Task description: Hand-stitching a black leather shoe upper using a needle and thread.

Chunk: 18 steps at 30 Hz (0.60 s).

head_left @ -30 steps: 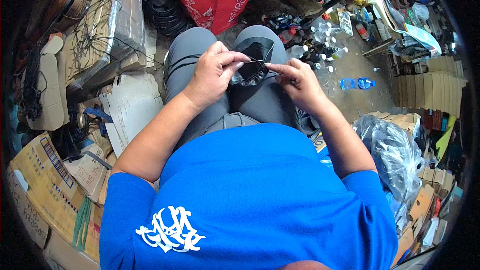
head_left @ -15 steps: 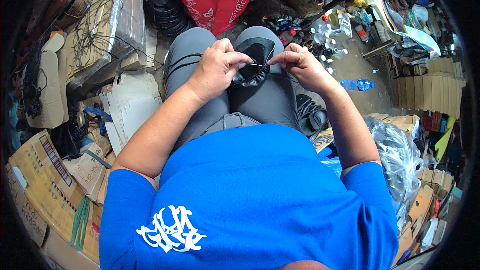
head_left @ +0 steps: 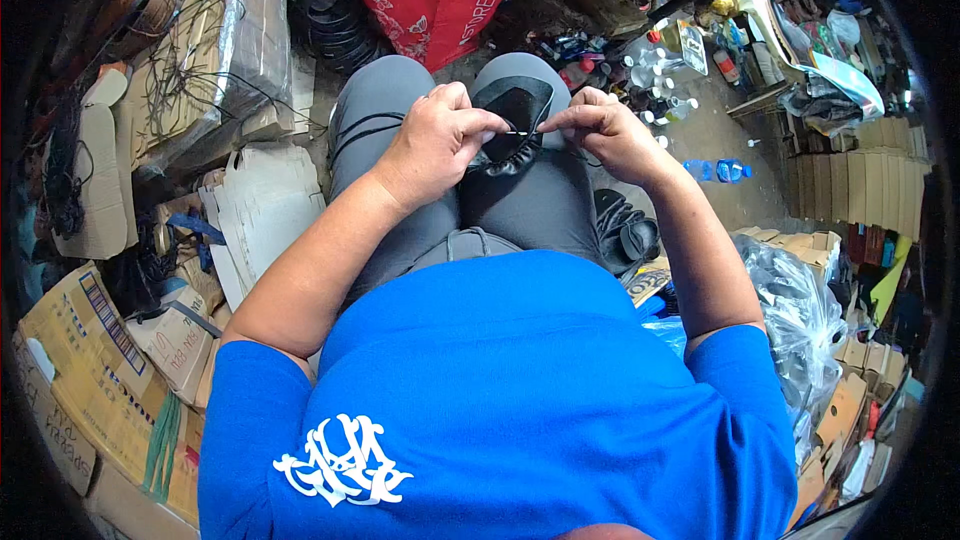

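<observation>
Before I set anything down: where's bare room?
Bare floor shows at right, bordered by clear bottles, blue plastic and brown cardboard. Crowded: the left side with boxes, lower right around the plastic bag, and the right thigh, beneath the black piece.

The gathered piece is black, with a thin white sliver showing against it. The trousers are grey; the bright blue shirt bears a curling white emblem. A red bag carries blue-and-white roundels and a pale butterfly pattern. The yellow carton has dark blue print and green straps. Bottles on the brown-grey floor are clear blue; stacked cardboard is tan.
</observation>
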Available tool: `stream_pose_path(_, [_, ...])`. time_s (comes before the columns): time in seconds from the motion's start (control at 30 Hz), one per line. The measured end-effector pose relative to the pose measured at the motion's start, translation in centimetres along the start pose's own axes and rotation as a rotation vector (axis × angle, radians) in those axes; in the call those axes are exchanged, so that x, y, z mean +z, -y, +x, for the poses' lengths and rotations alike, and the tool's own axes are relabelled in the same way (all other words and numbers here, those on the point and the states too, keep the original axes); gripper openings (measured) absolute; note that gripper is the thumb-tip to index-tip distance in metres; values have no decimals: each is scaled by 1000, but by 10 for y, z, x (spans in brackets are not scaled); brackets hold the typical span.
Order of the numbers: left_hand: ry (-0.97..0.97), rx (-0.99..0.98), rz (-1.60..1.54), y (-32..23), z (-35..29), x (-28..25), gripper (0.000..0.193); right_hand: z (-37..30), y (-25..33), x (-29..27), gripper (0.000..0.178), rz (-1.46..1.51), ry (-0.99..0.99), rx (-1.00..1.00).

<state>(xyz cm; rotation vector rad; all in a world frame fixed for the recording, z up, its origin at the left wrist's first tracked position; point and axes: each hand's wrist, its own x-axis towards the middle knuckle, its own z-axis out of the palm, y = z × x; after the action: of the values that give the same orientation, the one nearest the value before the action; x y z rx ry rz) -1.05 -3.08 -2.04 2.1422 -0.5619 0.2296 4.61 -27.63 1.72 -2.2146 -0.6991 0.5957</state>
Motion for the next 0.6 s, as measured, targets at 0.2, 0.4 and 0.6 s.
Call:
stream_pose_path(0.2, [-12,73,74,-1,3,2,24,1,-1,-2,35,4,16,-6])
stream_pose_path(0.4, [21,-8,-65,4,8,8,21,2,-15,-2,33,216,123,83])
stream_pose_path(0.6, [76,-6,-155,4,17,13,21,5,-21,0,34,246,158,43])
